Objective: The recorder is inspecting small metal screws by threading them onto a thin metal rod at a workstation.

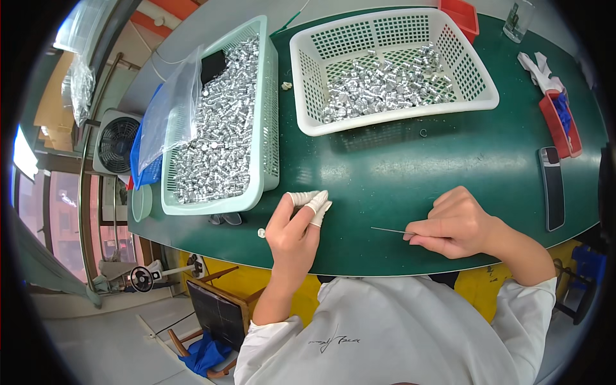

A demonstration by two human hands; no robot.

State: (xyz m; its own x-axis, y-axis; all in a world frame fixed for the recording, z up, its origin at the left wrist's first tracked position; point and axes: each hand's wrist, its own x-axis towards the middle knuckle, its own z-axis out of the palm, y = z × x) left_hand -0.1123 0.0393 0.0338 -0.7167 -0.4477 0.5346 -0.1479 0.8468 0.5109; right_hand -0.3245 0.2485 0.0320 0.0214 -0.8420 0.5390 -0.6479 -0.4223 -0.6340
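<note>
Fingers (316, 204) of the left hand (294, 237) are capped in white rubber cots and drawn together, tips hovering just off the front corner of the pale green basket (269, 115). Whether they pinch one small piece or nothing at all, I cannot tell from here. Over on the right hand (457, 224), thumb and forefinger are closed on a thin metal needle (388, 230), held low and level over the green table (410, 167), its point aimed across at the left hand, a grip that looks made for fine work between the two. The green basket brims with small silvery metal parts (218, 128), within easy reach of the left hand. The white basket (394, 106) behind holds a thinner layer of them. A clear plastic bag (170, 112) drapes over the green basket's far rim. A dark phone (553, 189) lies well apart on the right.
</note>
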